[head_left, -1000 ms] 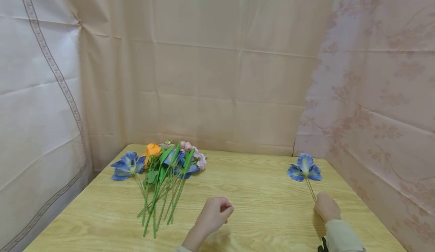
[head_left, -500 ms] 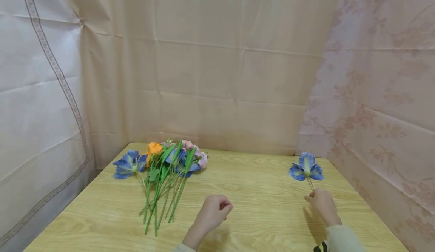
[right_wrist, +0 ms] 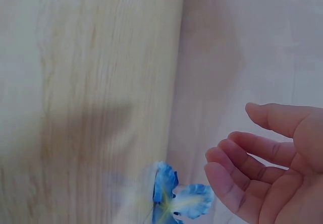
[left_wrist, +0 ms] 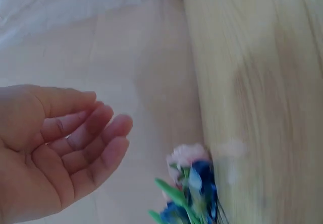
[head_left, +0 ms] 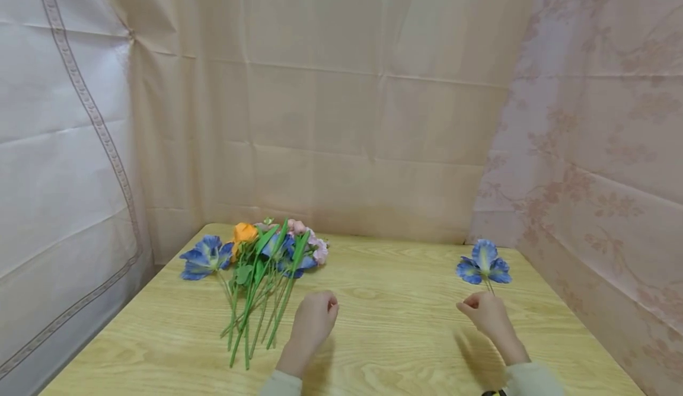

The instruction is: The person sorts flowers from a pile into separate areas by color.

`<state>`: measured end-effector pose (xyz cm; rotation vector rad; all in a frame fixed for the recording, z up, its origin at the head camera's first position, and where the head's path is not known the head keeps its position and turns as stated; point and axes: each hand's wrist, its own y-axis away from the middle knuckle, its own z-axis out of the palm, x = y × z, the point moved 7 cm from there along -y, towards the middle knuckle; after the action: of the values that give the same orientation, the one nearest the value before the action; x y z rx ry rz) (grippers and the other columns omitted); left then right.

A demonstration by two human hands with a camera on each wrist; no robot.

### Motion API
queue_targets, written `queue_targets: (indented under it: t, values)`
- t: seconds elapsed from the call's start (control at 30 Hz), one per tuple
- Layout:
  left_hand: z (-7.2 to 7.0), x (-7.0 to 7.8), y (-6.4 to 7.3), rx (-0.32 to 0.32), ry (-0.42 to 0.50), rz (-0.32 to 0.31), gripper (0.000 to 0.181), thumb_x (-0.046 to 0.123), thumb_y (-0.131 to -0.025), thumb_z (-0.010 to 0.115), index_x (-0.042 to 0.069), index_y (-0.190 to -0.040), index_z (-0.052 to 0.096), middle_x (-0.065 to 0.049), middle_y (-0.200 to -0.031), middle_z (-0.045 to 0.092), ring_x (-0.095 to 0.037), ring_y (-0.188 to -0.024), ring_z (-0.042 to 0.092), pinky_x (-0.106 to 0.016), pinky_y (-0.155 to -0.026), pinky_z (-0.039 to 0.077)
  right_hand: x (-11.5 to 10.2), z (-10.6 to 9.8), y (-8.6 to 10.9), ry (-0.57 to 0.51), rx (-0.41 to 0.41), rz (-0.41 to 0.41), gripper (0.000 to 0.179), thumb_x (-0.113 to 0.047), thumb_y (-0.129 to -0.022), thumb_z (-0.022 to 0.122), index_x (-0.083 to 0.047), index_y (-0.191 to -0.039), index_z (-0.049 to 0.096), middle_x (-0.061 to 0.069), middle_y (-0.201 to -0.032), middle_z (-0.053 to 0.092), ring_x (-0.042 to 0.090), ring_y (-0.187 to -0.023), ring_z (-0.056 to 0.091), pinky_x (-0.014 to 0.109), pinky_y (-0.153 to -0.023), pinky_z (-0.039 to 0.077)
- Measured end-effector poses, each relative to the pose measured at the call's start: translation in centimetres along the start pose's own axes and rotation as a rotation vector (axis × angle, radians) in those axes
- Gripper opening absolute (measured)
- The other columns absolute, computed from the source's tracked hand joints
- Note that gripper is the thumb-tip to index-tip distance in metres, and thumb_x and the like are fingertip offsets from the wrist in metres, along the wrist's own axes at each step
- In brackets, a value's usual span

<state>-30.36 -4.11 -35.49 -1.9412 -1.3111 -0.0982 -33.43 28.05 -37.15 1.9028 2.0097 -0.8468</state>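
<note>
A single blue, three-petalled flower [head_left: 484, 262] lay just to the far side of the loosely curled, empty right hand [head_left: 488, 315]. Likewise empty, the left hand [head_left: 313, 320] hovered right of mixed green-stemmed flowers [head_left: 258, 270].

Head view forward and down over table [head_left: 395, 313], 2 close wrist views, far edge [head_left: 395, 241] shared

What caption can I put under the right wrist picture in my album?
A right hand, fingers loosely curled and holding nothing, near one blue flower on a wood-grain table.
</note>
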Motion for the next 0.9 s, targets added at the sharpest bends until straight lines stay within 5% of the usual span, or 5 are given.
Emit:
queue_targets:
  t: [0.4, 0.57, 0.9]
  values:
    - [-1.5, -5.7, -1.1, 0.097, -0.150, -0.173, 0.006, -0.008, -0.067, 0.065, -0.003, -0.068, 0.062, -0.014, -0.069, 0.061, -0.029, -0.064, 0.058, -0.037, -0.054, 0.047, -0.6, 1.5, 0.7, -0.041, -0.041, 0.008, 0.015, -0.010, -0.081, 0.063, 0.005, -0.080, 0.064, 0.005, -0.067, 0.060, 0.016, -0.053, 0.054, 0.027, -0.045, 0.044]
    - [-1.5, -7.7, -0.9, 0.131, -0.198, -0.210, 0.014, -0.016, -0.068, 0.058, -0.003, -0.063, 0.056, -0.015, -0.062, 0.056, -0.030, -0.057, 0.056, -0.036, -0.047, 0.044, -0.9, 2.1, 1.0, -0.070, -0.035, 0.003, 0.012, -0.008, -0.080, 0.063, 0.004, -0.077, 0.063, 0.005, -0.064, 0.059, 0.014, -0.051, 0.051, 0.027, -0.043, 0.044]
    - [-0.8, -10.4, -1.0, -0.030, -0.262, -0.386, 0.014, -0.012, -0.075, 0.055, -0.004, -0.065, 0.059, -0.017, -0.061, 0.057, -0.030, -0.056, 0.058, -0.036, -0.043, 0.045, -1.1, 2.3, 1.4, -0.074, -0.029, 0.004, 0.013, -0.009, -0.080, 0.063, 0.005, -0.079, 0.063, 0.004, -0.065, 0.059, 0.017, -0.052, 0.053, 0.025, -0.042, 0.044]
